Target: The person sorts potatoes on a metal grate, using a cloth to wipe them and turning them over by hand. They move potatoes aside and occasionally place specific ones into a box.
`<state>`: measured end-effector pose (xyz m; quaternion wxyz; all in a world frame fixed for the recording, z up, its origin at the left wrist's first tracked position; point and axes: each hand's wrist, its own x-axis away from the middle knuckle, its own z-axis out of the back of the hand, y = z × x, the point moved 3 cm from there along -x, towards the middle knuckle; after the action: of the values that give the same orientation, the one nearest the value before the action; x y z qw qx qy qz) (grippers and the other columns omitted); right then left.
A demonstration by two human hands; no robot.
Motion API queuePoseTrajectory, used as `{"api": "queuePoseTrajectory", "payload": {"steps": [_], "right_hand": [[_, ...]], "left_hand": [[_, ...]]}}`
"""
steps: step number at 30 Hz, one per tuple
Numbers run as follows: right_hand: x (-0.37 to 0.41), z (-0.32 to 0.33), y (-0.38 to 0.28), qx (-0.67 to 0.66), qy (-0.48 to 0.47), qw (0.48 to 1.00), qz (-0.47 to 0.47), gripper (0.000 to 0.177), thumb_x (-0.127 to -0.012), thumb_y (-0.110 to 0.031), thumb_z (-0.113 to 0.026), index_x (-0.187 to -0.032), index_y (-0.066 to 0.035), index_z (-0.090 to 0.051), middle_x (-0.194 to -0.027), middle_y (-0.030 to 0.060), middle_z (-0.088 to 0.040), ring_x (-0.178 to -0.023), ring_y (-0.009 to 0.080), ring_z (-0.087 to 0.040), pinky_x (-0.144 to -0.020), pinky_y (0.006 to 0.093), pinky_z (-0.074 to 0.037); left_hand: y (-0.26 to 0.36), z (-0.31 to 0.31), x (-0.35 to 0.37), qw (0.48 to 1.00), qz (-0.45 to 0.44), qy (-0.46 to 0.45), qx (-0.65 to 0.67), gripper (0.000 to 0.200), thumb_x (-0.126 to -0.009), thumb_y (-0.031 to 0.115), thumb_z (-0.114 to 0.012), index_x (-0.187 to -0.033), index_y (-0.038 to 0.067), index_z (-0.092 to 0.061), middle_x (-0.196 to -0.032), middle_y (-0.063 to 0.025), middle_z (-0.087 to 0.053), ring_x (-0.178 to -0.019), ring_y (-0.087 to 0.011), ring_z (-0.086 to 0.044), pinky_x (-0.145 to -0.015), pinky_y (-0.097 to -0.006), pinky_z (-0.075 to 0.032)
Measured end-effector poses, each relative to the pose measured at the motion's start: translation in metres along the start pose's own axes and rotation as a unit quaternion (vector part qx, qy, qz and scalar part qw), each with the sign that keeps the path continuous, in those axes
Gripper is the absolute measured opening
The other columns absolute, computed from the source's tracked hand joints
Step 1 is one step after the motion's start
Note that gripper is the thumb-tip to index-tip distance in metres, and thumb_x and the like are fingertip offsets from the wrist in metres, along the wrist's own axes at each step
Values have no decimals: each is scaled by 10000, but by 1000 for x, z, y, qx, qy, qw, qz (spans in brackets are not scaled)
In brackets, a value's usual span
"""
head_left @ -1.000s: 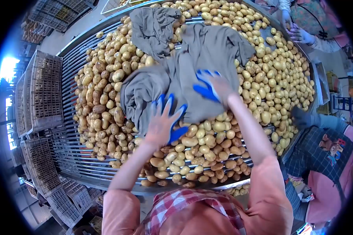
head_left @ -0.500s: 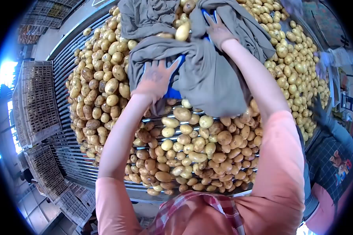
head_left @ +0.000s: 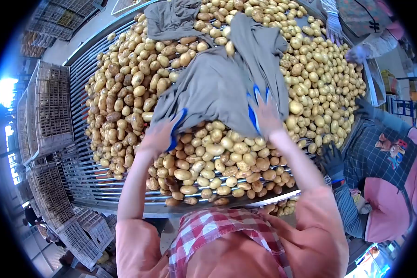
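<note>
A grey cloth lies rumpled over the potatoes, with one part reaching up to the right. My left hand, in a blue-edged glove, rests at its lower left corner with the thumb spread away; the fingertips are partly lost against the cloth. At the cloth's lower right side, my right hand lies with fingers stretched and apart. Brown and yellow potatoes show just below the cloth, between my forearms.
Slatted metal rollers carry the potatoes. A second grey cloth piece lies at the back left. Crates are stacked at left. A co-worker's dark gloved hand is at right; another person's pale gloves are at upper right.
Both my hands have drawn back towards me. The grey cloth is spread flatter, uncovering potatoes at the back. The co-worker at right has reached closer to the potatoes.
</note>
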<state>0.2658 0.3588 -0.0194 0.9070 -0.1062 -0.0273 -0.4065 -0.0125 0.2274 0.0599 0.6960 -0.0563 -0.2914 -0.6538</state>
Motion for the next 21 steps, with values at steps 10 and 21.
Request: {"api": "queuePoseTrajectory", "payload": {"steps": [10,21], "right_hand": [[6,-23,17,-150,-11,987,56,413,-828,-134,-490,-1233,-52,-481,-1277,186,-448,-1208,462,-335,-1020,471,-309],[-165,0,59,-116,-66,989,-71,315,-859,-171,-431,-1127,-56,-549,-1172,150,-554,-1113,279,-505,-933,357,-414]], "left_hand": [[43,-61,-86,978,-103,-34,-176,514,-789,230,-508,-1297,175,-456,-1396,-155,-340,-1280,-433,-281,-1017,-582,-233],[64,-5,-214,988,9,126,-85,430,-859,151,-390,-1284,169,-451,-1419,-141,-297,-1304,-383,-262,-1039,-528,-254]]}}
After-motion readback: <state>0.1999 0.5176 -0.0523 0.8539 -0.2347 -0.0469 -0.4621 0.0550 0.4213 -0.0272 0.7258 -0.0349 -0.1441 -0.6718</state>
